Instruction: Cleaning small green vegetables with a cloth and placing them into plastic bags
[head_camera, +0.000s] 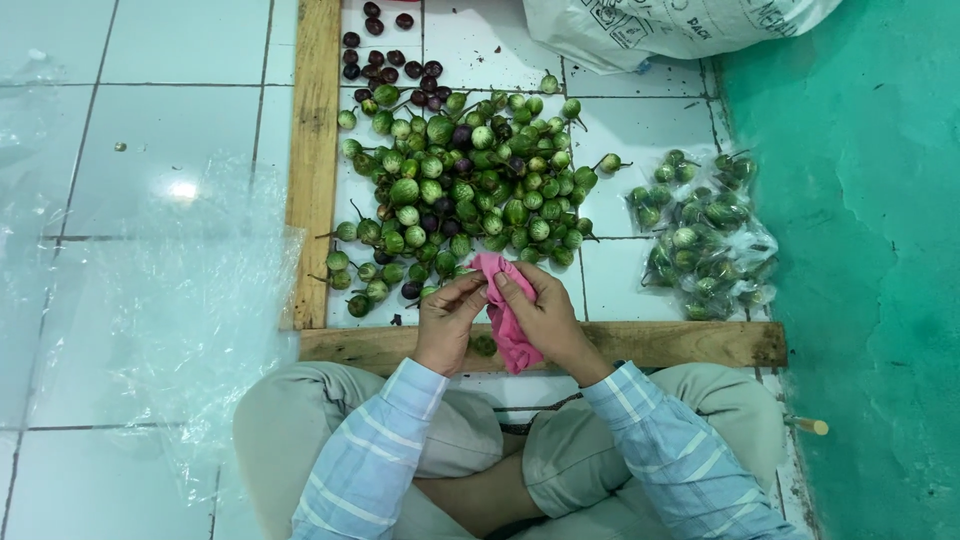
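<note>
I sit cross-legged on a white tiled floor. Both hands meet in front of my knees over a pink plastic bag (508, 318). My left hand (448, 318) pinches the bag's upper edge. My right hand (545, 312) grips it from the right side, and the bag hangs down under that hand. Just beyond my hands lies a heap of small round green eggplants (470, 185), with a few dark purple ones mixed in.
A wooden frame (315, 150) borders the heap at left and a plank (640, 343) at front. Clear bags of packed green eggplants (700, 240) lie at right. Dark purple eggplants (385, 55) sit at back, next to a white sack (660, 25). A clear plastic sheet (150, 330) covers the floor at left; a teal wall (860, 270) stands right.
</note>
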